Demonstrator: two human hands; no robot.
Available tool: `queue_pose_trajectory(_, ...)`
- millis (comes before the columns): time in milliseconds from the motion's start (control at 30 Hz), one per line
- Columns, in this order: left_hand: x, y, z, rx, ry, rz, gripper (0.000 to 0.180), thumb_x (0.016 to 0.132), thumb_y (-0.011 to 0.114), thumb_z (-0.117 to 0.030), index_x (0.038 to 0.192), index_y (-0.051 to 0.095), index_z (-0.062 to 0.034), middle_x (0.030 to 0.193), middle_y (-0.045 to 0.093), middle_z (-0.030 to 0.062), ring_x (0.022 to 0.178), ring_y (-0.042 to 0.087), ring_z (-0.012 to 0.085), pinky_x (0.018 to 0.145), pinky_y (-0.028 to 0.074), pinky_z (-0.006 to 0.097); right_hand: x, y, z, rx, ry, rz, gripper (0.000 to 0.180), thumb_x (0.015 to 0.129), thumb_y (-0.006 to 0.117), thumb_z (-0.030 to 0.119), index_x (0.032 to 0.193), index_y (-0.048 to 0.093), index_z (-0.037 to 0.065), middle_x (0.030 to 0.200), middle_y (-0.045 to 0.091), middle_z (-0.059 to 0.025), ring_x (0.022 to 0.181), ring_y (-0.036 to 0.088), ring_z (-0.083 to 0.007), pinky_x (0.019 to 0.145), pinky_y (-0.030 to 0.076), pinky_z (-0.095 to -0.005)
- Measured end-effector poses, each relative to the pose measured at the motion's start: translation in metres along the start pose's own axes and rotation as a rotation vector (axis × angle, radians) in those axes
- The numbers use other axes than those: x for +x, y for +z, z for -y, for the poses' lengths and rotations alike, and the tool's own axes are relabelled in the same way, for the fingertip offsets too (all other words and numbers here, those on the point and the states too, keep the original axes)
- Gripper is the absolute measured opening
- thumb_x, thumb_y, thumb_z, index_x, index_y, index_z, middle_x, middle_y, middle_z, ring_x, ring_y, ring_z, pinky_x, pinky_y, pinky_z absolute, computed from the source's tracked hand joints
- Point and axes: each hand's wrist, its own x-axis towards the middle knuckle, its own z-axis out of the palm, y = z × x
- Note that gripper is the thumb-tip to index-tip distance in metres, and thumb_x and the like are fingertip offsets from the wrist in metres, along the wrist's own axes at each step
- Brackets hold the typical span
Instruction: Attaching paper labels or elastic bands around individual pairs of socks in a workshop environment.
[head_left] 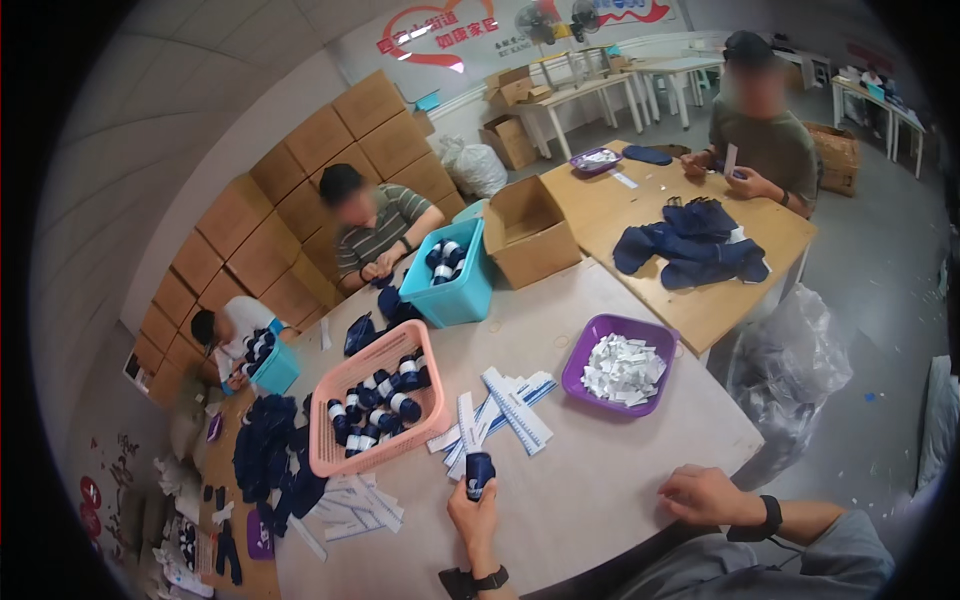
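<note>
Currently my left hand [476, 518] is closed around a rolled navy bundle [480, 474] with a white band, holding it upright above the table [600, 500], just beside the fanned stack of white paper strips [500, 410]. My right hand [705, 495] rests on the table surface, well apart from the bundle, fingers loosely curled and gripping nothing that I can see.

Status of work, as a judgement from the layout:
- Done: the pink basket [375, 410], near my left hand, already contains many banded navy rolls. The teal bin [450, 275] farther along also holds several.
- In hand: one bundle, banded, not yet placed in the basket.
- Left: a pile of loose navy fabric pieces [270, 450] lies at the left end of the table, unrolled. The purple tray [620, 365] is full of small white slips, and many strips remain.

I estimate the batch as partly complete, with substantial stock outstanding. Other people sit at this table and the next one, handling similar navy items.
</note>
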Motion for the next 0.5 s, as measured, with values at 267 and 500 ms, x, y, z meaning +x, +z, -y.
queue_pose_trajectory(267,-0.032,-0.061,-0.001,0.409,-0.214,0.469,0.073,0.089,0.075,-0.032,0.150,0.044,-0.0087,0.134,0.062,0.0213,0.120,0.064,0.0304,0.100,0.051,0.043,0.009,0.038,-0.029,-0.105,-0.280,-0.335,0.018,0.094,0.067,0.026,0.090,0.060,0.010,0.086,0.058,-0.0135,0.079,0.062,-0.0354,0.066,0.051,-0.0468)
queue_pose_trajectory(500,-0.067,-0.021,-0.064,0.653,-0.092,0.634,0.063,0.084,0.075,-0.058,0.131,0.069,-0.0174,0.104,0.075,0.0205,0.101,0.073,0.0347,0.089,0.054,0.047,-0.012,0.049,-0.024,-0.159,-0.275,-0.512,0.026,0.095,0.066,0.026,0.082,0.054,0.008,0.079,0.056,-0.0136,0.073,0.059,-0.0356,0.061,0.049,-0.0479)
